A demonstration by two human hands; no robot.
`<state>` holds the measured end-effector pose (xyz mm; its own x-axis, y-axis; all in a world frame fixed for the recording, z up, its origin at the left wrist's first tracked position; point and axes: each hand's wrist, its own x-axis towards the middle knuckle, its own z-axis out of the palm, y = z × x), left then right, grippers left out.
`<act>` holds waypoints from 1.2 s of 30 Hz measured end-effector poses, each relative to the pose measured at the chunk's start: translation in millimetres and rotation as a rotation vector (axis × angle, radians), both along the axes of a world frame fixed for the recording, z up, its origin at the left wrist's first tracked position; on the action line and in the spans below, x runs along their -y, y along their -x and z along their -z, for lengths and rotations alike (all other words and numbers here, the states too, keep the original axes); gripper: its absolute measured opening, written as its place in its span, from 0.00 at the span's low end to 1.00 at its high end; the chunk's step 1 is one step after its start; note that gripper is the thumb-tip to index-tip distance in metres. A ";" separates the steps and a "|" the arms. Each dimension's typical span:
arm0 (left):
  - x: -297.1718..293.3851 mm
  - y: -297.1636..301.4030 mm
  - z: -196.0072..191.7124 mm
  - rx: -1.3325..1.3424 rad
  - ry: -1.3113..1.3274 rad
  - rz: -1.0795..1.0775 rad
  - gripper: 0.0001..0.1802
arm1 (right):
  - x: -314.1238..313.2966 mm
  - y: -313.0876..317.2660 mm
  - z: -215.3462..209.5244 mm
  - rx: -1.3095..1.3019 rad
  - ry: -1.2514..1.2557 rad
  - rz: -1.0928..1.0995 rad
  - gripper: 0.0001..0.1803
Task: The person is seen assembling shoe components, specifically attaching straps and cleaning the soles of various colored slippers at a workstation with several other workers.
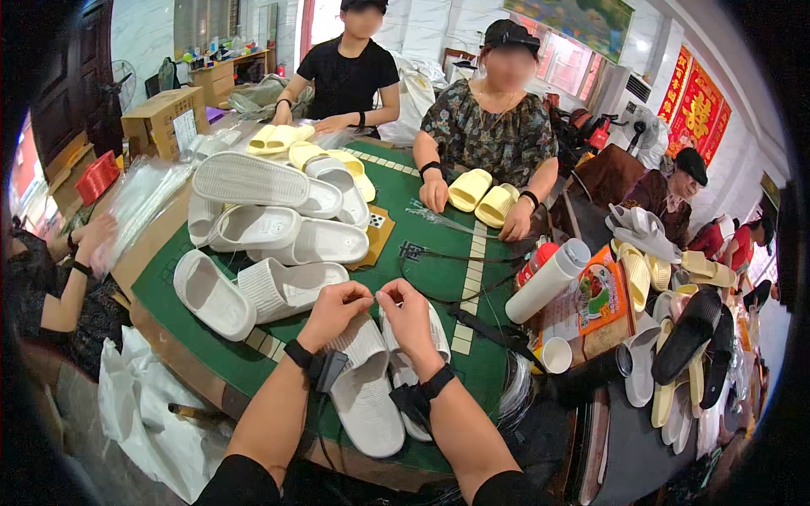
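A pair of light grey slides lies before me at the table's near edge. The left slide (367, 409) shows its ribbed strap and footbed; my right wrist partly covers the right slide (438, 336). Over their straps, my left hand (337, 312) and my right hand (408, 316) meet almost fingertip to fingertip, each pinched closed. Whatever is between the fingers is too small to make out. Just left of my hands, another grey slide (295, 287) lies beside a tilted grey slide (214, 293). Behind them rises a stack of grey slides (251, 179).
Yellow slides (471, 191) lie before a person across the green table mat (177, 325). To the right stand a white bottle (548, 281), a paper cup (555, 355) and an orange-and-white package (591, 295). A black cable (439, 297) crosses the mat. Plastic bags (148, 202) lie left.
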<state>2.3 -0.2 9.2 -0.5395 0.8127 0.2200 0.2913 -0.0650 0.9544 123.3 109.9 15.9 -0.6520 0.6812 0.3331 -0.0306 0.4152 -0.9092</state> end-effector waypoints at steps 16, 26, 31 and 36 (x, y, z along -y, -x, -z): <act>-1.9 3.8 4.7 -0.049 -0.004 0.002 0.06 | -2.9 -0.2 1.4 0.044 -0.011 -0.016 0.08; 2.1 0.7 -1.2 -0.024 0.044 0.017 0.05 | -1.3 -1.1 2.1 0.037 0.034 -0.008 0.07; 3.5 0.2 -3.9 -0.069 0.028 0.012 0.05 | -1.1 -0.1 0.2 0.051 0.003 -0.023 0.07; 0.1 1.1 -1.9 -0.024 -0.008 0.016 0.04 | -2.1 0.5 -0.2 -0.003 0.003 0.026 0.07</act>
<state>1.3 -0.4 11.1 -0.5207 0.8195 0.2394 0.3131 -0.0775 0.9465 122.8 112.1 16.1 -0.6327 0.6992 0.3328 -0.0227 0.4129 -0.9105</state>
